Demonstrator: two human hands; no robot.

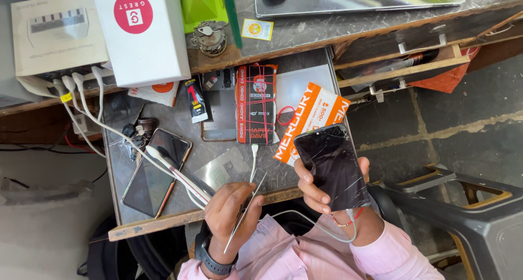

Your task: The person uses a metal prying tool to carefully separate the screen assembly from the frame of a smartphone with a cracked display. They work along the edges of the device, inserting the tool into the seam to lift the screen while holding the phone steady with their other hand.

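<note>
The right hand point(318, 190) is closed around the lower half of a black smartphone with a cracked glass face point(332, 163), fingers wrapped along its left edge and thumb at its right edge, holding it tilted above the near right corner of the grey pull-out bench point(180, 195). A grey charging cable point(321, 228) runs from the phone's bottom edge and loops towards the pink-sleeved lap. The left hand point(231, 212), with a black wristwatch point(215, 262) on its wrist, is curled tight on thin metal tweezers point(245, 214), the tips pointing up towards the bench edge, left of the cracked phone.

Risks, as I judge them: the cracked glass could splinter further or cut a finger if the tweezers pry hard at an edge; the cable could snag on an arm and tug the phone out of the one-handed grip; the phone hangs over the bench edge, so a slip would send it to the stone floor.

Counted: two phones in view, the cracked one and a second dark smartphone with a copper-coloured rim point(155, 171) lying far left of it on the bench; one pair of tweezers; several white cables point(81, 89) fanning from a white charger box point(57, 34), the exact number unclear; two orange printed screen-protector packets point(313, 113); one red rubber band point(285, 116).
</note>
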